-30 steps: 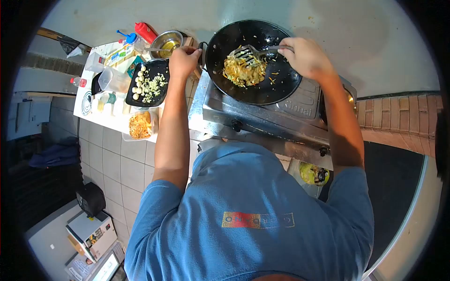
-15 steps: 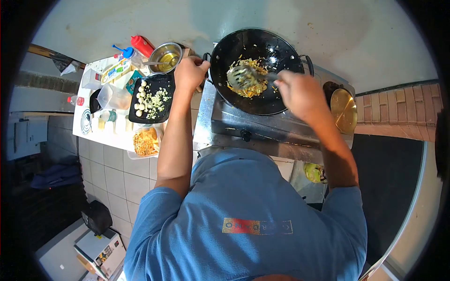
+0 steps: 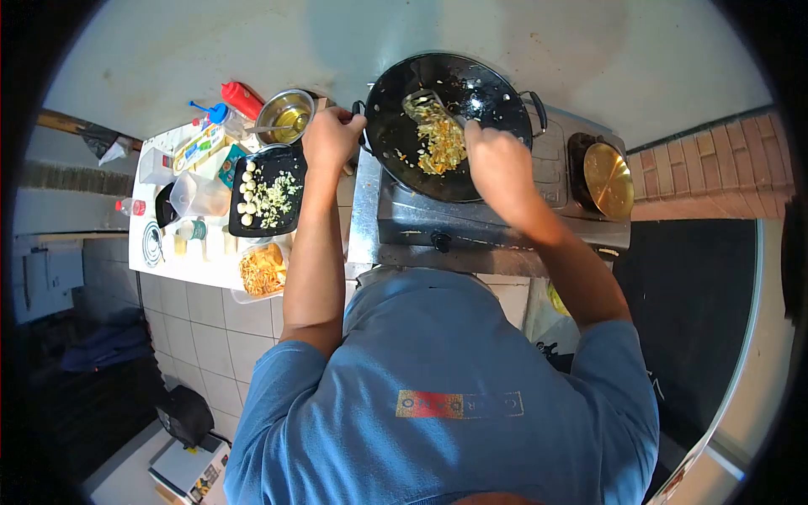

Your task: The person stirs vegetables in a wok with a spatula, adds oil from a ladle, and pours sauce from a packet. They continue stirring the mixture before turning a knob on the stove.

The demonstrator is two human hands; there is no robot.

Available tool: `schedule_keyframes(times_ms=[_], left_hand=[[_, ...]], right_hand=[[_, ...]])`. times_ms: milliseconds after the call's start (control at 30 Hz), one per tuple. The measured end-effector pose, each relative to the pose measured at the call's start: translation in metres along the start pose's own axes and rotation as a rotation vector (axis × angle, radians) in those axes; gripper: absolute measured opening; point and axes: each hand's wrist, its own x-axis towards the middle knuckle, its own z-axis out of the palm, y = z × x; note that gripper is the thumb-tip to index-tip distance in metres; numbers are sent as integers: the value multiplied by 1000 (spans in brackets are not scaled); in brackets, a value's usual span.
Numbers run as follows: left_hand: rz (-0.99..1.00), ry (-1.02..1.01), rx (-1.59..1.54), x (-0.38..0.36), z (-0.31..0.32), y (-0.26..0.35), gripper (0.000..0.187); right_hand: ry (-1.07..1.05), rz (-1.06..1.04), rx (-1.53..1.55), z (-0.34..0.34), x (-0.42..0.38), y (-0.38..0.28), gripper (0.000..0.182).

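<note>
A black wok (image 3: 390, 139) sits on the stove, with chopped yellow and white food (image 3: 443, 148) heaped near its middle. My left hand (image 3: 331, 141) is closed around the wok's left handle (image 3: 360, 124). In my right hand (image 3: 498, 167) is the handle of a slotted spatula (image 3: 421, 102). Its head lies in the wok at the upper left of the heap, with some food on or against it. The wok's right handle (image 3: 539, 114) is free of any hand.
Left of the wok, a black tray (image 3: 293, 220) holds chopped pieces and whitish balls. A metal bowl (image 3: 266, 111) of yellow liquid, a red bottle (image 3: 241, 99) and a tub of shredded food (image 3: 263, 271) share that table. A gold-coloured pan or lid (image 3: 608, 181) rests right of the stove (image 3: 404, 227).
My right hand has moved left and slightly down. The spatula head has shifted to the upper left of the food, and the heap is spread differently. My left hand stays on the wok handle.
</note>
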Motion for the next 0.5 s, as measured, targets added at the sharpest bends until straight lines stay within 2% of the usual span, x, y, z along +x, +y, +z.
schedule_keyframes(times_ms=[167,267,433,500], left_hand=[[-33,-44,-10,3,-1,-3,35],[-23,-33,3,4,-2,1,35],[-34,-42,28,5,0,-1,35],[-30,-40,41,5,-2,1,35]], right_hand=[[14,33,79,-64,-12,23,10],[-106,-16,190,-89,-34,22,10],[-9,-30,64,-22,-40,13,10],[-75,111,-73,-9,-25,20,12]])
